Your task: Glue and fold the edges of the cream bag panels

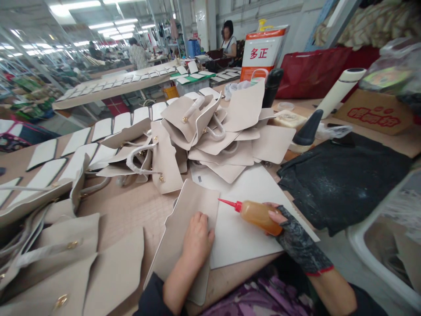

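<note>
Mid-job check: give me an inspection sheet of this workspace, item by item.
Surface: brown worktable, with a white sheet partly under a beige panel.
Job's things: the beige panel; a squeeze bottle of amber liquid, red nozzle pointing toward the panel.
Clutter: overlapping pile of beige pieces, some with handles; black sheet at right; white flask leaning.
Hands: left hand rests on the panel; right hand, in a dark fingerless glove, grips the bottle.
Cables: nothing seen.
Surroundings: orange-and-white can, red bag, co-workers farther back.
</note>
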Demonstrator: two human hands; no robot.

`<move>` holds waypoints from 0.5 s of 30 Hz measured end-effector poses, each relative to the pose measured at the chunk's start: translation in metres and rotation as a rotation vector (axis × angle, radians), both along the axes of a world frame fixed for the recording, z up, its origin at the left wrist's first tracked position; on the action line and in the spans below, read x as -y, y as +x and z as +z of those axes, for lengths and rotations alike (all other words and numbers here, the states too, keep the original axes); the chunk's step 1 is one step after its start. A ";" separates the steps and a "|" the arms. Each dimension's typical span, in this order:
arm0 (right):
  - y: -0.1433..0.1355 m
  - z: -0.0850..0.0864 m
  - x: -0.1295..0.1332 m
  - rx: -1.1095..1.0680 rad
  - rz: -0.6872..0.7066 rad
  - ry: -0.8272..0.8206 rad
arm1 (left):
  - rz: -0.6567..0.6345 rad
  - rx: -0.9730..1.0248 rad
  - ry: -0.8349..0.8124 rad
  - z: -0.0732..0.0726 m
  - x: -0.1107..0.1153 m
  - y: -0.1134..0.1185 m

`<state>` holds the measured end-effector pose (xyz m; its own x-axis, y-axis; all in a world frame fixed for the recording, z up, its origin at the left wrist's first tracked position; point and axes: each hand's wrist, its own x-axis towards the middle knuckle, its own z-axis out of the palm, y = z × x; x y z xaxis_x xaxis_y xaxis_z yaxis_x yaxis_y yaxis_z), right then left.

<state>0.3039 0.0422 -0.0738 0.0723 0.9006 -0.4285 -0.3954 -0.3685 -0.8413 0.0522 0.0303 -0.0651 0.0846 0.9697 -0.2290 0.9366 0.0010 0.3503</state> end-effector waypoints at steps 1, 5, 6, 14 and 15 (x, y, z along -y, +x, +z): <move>0.000 0.002 -0.001 -0.012 -0.001 -0.005 | -0.008 0.005 -0.003 -0.001 -0.001 -0.001; 0.000 0.002 -0.002 -0.020 0.018 -0.010 | -0.011 0.016 -0.026 -0.001 -0.007 -0.002; 0.001 0.001 -0.002 -0.009 0.034 -0.007 | -0.006 0.007 -0.030 0.000 -0.008 -0.001; 0.003 -0.005 0.002 0.099 0.097 0.045 | -0.006 -0.173 -0.042 0.006 -0.005 0.017; 0.003 -0.005 0.002 0.100 0.097 0.044 | -0.002 -0.168 -0.040 0.006 -0.005 0.016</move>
<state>0.3065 0.0400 -0.0791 0.0243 0.9231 -0.3837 -0.2726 -0.3632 -0.8910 0.0683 0.0351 -0.0591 0.0438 0.9596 -0.2781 0.9820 0.0098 0.1884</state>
